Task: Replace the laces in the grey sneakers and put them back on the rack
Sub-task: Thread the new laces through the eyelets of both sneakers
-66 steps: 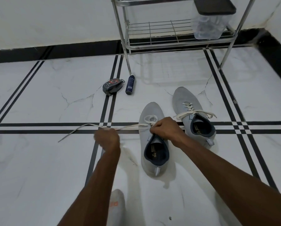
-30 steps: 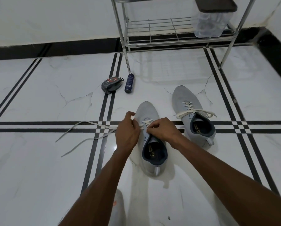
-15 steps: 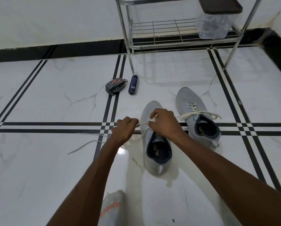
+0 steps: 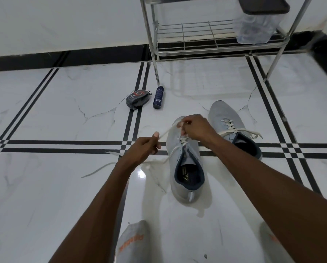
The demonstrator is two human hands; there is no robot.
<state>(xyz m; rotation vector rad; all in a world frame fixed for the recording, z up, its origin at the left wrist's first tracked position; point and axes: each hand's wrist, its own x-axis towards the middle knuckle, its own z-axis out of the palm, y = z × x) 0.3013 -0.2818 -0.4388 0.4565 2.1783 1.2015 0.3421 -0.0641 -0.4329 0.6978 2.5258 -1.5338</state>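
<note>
Two grey sneakers stand on the white tiled floor. The near sneaker (image 4: 186, 168) points away from me, and a white lace (image 4: 165, 134) runs through its front eyelets. My right hand (image 4: 195, 129) hovers over its toe and pinches the lace. My left hand (image 4: 144, 149) is just left of the shoe and grips the same lace, which is stretched between the two hands. A loose lace end (image 4: 98, 169) trails over the floor to the left. The far sneaker (image 4: 233, 128) is laced, with its ends spread sideways.
A metal rack (image 4: 206, 46) stands at the back against the wall, a clear container with a dark lid (image 4: 255, 21) on its lower shelf. A dark polish pack (image 4: 138, 98) and a blue spray can (image 4: 158, 96) lie by the rack leg. My socked feet (image 4: 134, 242) show below.
My right hand has lifted toward the toe, drawing the lace up. My left hand has shifted slightly right and keeps hold of the lace, now taut between both hands.
</note>
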